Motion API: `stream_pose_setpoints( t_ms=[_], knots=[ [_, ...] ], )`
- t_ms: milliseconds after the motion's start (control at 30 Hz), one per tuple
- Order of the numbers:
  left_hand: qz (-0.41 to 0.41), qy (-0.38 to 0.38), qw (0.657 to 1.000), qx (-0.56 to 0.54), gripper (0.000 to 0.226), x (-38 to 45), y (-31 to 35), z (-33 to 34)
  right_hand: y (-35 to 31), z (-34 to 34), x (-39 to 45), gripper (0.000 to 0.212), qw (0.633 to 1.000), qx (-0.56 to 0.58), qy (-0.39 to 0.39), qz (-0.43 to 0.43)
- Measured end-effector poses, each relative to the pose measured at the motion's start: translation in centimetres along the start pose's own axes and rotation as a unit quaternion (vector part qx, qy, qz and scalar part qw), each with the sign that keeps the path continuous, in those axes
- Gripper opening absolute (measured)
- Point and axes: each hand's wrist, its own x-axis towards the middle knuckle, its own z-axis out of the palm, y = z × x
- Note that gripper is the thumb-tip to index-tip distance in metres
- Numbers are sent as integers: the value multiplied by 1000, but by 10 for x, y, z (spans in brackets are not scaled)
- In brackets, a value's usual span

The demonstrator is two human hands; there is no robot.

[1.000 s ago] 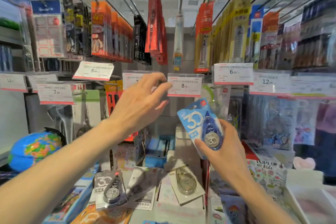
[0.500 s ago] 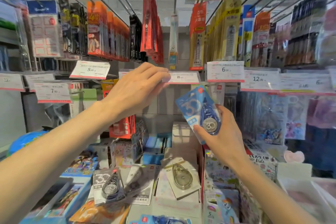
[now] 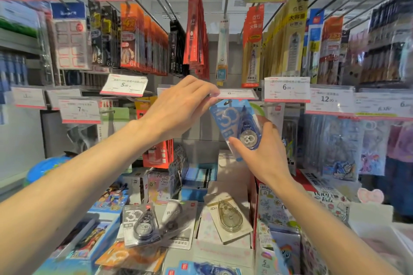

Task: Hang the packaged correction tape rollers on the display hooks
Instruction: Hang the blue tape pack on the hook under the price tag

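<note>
The left hand [image 3: 178, 107] has moved to the "8" price tag [image 3: 235, 93] and tipped it up: one second ago the tag hung face-on, and it now lies nearly flat, edge toward the viewer. The fingertips [image 3: 211, 93] touch its left end; whether they pinch it or only press it up cannot be told, since the tag hides their undersides.

The right hand [image 3: 261, 149] has carried the blue correction tape pack [image 3: 234, 122] upward and to the left. Its grip is closed on the pack's lower half, thumb across the front below the roller and fingers behind. The pack's top edge now sits just beneath the raised tag, tilted slightly left. The hang hole and the tip of the display hook are not clearly visible; both lie behind the tag and the left fingers.

Meaning for the task: with the tag lifted out of the way, access to the hook appears to be open, and the pack is staged for threading. The pack is not yet hung.

Remaining stock: a grey correction tape pack [image 3: 142, 223] and a beige "40m" pack [image 3: 228, 219] lie on the goods stacked on the shelf below, and another blue pack [image 3: 212, 270] shows at the bottom edge. These are untouched.

Likely risk: misaligning the hang hole while the hook tip stays out of sight.
</note>
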Motion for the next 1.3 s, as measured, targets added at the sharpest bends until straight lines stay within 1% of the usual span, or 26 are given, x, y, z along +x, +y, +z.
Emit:
stream_pose_setpoints(
  t_ms=[100, 200, 300, 400, 500, 567, 600, 700, 767, 900, 967, 1033, 1133, 1167, 1233, 1300],
  knots=[
    [-3, -5, 1000, -2, 45, 0, 0, 0, 1, 3, 2, 70, 1000, -11, -5, 2],
    [-1, -6, 1000, -6, 54, 0, 1, 0, 1, 10, 5, 86, 1000, -25, -14, 7],
    [0, -3, 1000, -10, 47, 0, 1, 0, 0, 25, 11, 93, 998, -48, -27, 36],
    [1, -5, 1000, -8, 41, -1, 1, 1, -3, 44, 19, 95, 994, -63, -54, 73],
    [7, -9, 1000, 0, 39, -4, 0, 3, -11, 63, 29, 96, 987, -45, -82, 134],
    [14, -7, 1000, 3, 36, -5, -1, 5, -14, 73, 40, 92, 980, -29, -80, 179],
    [17, -7, 1000, 4, 36, -6, -1, 5, -15, 76, 43, 91, 979, -28, -77, 187],
    [23, -8, 1000, 12, 37, -7, 0, 6, -15, 75, 44, 91, 978, -39, -79, 189],
    [26, 0, 1000, 15, 35, -10, 1, 8, -10, 71, 38, 94, 979, -25, -89, 182],
    [30, 18, 999, 12, 33, -25, 8, 18, 0, 60, 20, 100, 983, -46, -135, 118],
    [24, 18, 1000, 5, 36, -42, 15, 23, 4, 53, 6, 102, 982, -51, -142, 111],
    [7, 7, 1000, -15, 39, -65, 24, 28, 8, 45, -9, 93, 980, -66, -164, 93],
    [-52, -36, 995, -80, 40, -114, 41, 40, 12, 31, -33, 65, 963, -129, -236, 26],
    [-79, -67, 990, -100, 40, -133, 46, 46, 12, 28, -41, 57, 953, -149, -264, 3],
    [-140, -155, 968, -138, 39, -169, 57, 61, 15, 26, -56, 44, 928, -179, -322, -53],
    [-202, -265, 928, -168, 43, -201, 68, 76, 20, 30, -67, 31, 891, -215, -389, -99]
  ],
)
